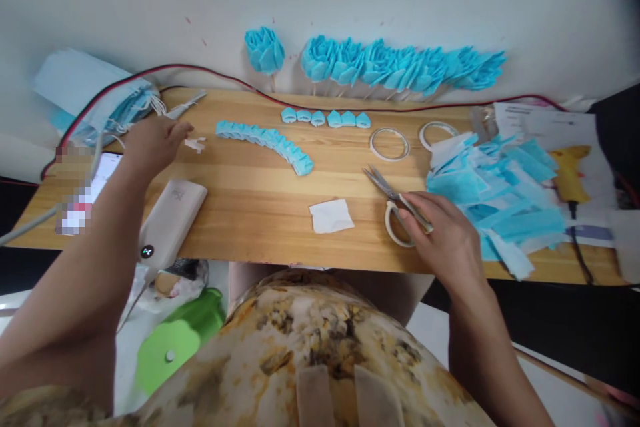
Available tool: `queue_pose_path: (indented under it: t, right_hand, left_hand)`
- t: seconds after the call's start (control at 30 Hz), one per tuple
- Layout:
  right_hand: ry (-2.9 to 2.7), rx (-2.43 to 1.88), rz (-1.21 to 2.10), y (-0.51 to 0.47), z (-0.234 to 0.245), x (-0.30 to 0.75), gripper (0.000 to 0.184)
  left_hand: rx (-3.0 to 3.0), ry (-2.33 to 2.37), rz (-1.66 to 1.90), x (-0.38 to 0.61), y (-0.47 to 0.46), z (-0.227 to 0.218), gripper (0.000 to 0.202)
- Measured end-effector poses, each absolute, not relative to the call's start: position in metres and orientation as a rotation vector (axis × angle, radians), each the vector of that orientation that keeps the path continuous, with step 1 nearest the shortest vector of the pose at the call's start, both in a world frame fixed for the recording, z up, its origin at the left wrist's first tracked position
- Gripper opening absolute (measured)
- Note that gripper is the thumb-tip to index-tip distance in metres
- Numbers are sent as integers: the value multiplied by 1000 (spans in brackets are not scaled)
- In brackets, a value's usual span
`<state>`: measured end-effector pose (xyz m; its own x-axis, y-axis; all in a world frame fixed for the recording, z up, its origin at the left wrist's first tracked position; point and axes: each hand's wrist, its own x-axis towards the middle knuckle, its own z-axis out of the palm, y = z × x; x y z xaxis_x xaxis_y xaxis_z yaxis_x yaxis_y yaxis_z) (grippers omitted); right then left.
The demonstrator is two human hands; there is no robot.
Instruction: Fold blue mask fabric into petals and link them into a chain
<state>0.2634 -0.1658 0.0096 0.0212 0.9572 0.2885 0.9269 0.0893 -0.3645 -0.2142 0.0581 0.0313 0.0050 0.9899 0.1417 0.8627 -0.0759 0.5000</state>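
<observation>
My right hand (445, 233) grips a pair of scissors (391, 195) by one handle, near the front edge of the table; the blades are slightly apart and point away to the left. My left hand (153, 143) is at the left, its fingers loosely bent and a little apart, beside small white scraps (196, 145) on the wood. A white fabric piece (331, 216) lies flat between the hands. Beyond it runs a curved row of folded light-blue pieces (267, 140). Farther back is a short row of similar folded pieces (325, 118).
Blue fabric flowers (375, 63) on thin stems lean against the wall. Cut blue strips (500, 193) heap at the right, near two tape rolls (390, 145). Face masks (95, 93) pile at the left, with a power bank (173, 220) and phone (103, 177). A red-black cable (210, 73) crosses behind.
</observation>
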Motion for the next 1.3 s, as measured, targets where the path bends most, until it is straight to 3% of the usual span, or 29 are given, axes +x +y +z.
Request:
queue_pose_path:
  t: [0.3, 0.6, 0.8, 1.3]
  right_hand:
    - [-1886, -1846, 95, -164, 7, 263, 33]
    - [-1908, -1836, 105, -162, 7, 261, 34]
    - [-1927, -1798, 54, -165, 2, 263, 31]
    - [-2030, -1890, 46, -170, -5, 275, 33]
  left_hand:
    - [2028, 1962, 597, -209, 52, 41, 12]
    - [2012, 2090, 560, -206, 55, 38, 30]
    - [1891, 2295, 165, -202, 56, 42, 50]
    - [2005, 2226, 388, -200, 50, 42, 52]
